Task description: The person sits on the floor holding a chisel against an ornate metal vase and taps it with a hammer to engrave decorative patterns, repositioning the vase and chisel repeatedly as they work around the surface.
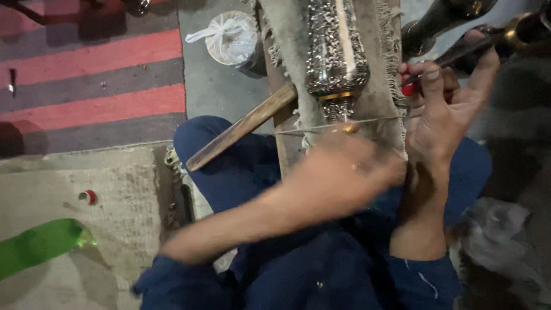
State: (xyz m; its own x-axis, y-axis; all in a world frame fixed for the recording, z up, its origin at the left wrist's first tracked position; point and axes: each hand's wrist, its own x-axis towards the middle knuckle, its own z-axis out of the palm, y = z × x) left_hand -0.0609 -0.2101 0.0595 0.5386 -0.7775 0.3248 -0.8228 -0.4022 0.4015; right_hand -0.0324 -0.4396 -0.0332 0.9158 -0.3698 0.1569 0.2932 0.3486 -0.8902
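Observation:
My left hand [344, 178] is blurred with motion; it reaches across my lap and its fingers close near a thin taut wire [344, 124] below an ornate silver, bead-covered cylinder [334, 49]. The cylinder lies on a fringed beige cloth [376, 86] over a wooden board. My right hand [445, 100] is raised at the right, fingers spread, pinching a small red-handled tool [406, 87] at the wire's right end. A wooden stick [241, 127] slants out from under the cloth to the left.
A knotted white plastic bag [229, 37] sits on the grey floor above. A red-and-grey striped rug [92, 74] lies at left. A green bottle [40, 245] and a small red cap [88, 197] rest on a beige mat. Dark objects stand at top right.

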